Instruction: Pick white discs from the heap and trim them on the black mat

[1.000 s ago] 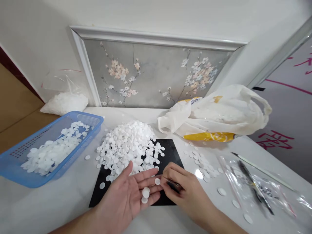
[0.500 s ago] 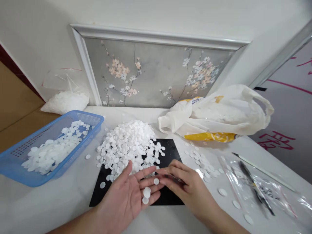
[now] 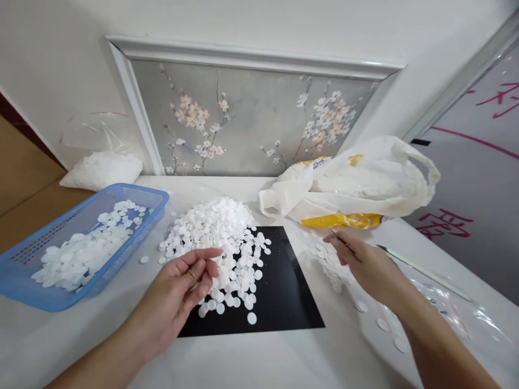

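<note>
A large heap of white discs (image 3: pixel 214 221) lies partly on a black sheet (image 3: pixel 287 286). Over the left side of the heap is my left hand (image 3: pixel 184 286), its fingers curled and the thumb near them; whatever they may hold is hidden. My right hand (image 3: pixel 360 259) is above the smaller scatter of discs at the right, its fingers closed round a thin metal tool (image 3: pixel 338 236), probably tweezers. Most of that tool is hidden by the fingers. To the left, a blue basket (image 3: pixel 158 208) holds more white discs.
A white and yellow plastic bag (image 3: pixel 357 189) lies at the back right. Clear bags (image 3: pixel 441 302) and a slim white stick (image 3: pixel 425 274) are at the right. Behind the basket stands a clear bag of white material (image 3: pixel 103 167). A framed flower panel (image 3: pixel 251 119) backs the table.
My hands have moved apart. The left one has turned from palm up with discs on it to curled fingers over the heap. The right one has moved right, beside the plastic bag.
</note>
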A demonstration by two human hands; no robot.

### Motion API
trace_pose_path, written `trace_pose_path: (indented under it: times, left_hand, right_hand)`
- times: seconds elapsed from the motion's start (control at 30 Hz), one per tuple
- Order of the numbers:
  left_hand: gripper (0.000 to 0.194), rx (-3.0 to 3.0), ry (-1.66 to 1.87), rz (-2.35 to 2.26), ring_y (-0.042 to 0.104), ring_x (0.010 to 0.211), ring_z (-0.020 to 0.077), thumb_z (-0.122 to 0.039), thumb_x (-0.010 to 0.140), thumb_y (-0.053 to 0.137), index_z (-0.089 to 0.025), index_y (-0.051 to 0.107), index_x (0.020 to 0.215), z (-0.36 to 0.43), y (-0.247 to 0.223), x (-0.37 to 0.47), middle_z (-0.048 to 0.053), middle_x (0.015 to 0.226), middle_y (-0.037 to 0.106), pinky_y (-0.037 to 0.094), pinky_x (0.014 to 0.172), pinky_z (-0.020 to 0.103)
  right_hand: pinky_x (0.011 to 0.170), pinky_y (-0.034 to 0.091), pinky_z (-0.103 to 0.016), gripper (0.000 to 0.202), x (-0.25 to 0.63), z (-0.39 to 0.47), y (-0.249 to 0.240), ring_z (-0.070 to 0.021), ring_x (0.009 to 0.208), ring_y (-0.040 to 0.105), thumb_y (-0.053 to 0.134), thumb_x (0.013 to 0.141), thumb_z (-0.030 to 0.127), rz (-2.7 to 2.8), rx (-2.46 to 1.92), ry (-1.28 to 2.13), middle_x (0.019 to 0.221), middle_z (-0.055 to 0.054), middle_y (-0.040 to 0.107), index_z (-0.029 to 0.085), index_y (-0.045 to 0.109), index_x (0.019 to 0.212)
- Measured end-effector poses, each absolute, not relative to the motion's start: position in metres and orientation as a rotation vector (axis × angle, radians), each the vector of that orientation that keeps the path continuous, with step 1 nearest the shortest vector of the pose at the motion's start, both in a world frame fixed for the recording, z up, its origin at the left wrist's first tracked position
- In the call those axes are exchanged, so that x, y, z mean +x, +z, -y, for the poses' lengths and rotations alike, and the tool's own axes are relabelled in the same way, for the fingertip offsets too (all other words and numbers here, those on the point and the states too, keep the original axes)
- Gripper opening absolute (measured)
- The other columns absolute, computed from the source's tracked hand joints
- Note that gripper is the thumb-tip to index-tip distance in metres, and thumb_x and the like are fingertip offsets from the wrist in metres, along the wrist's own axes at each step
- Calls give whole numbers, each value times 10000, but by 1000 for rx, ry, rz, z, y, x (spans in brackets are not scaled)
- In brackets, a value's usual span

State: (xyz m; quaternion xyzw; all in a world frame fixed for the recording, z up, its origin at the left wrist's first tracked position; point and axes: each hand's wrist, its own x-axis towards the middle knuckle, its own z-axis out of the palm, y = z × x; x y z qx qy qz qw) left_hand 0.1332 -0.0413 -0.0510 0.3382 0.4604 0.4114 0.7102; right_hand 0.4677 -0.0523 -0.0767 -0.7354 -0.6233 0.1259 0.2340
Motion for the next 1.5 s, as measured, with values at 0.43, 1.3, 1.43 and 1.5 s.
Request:
trace_pose_path:
  times: [0.43, 1.3, 1.43, 1.5]
  left_hand:
    - [296, 915, 709, -1071, 302, 479, 56, -373, 846, 611, -224, 591, 1101, 38, -50, 129, -36, 665, 534, 155, 392, 173]
    - [395, 2711, -163, -1525, 662, 688, 254, -318, 921, 464, -365, 525, 1308, 42, -66, 152, 49, 750, 722, 367, 541, 280]
    - [466, 2623, -131, -1550, 650, 679, 252, -378, 882, 539, -379, 474, 1343, 36, -65, 149, 43, 761, 716, 332, 527, 267]
    - [496, 2553, -48, -1530, 640, 688, 244, -411, 851, 580, -371, 487, 1337, 35, -64, 147, 34, 765, 711, 333, 543, 262]
  right_hand:
    - [518, 407, -285, 245, 415, 63, -74, -184, 555, 546, 427, 888, 337, 1948, -1931, 529, 627, -6, 559, 221, 569, 725]
    - [651, 431, -273, 109, 360, 37, -87, -148, 695, 551, 640, 768, 115, 1991, -1659, 740, 825, 2, 568, 207, 588, 791]
    - [613, 414, -254, 115, 358, 37, -89, -137, 686, 533, 656, 738, 120, 1988, -1619, 846, 809, 12, 546, 210, 593, 770]
    - [612, 415, -249, 111, 360, 40, -89, -133, 684, 533, 643, 730, 115, 1962, -1606, 867, 806, 12, 544, 209, 593, 760]
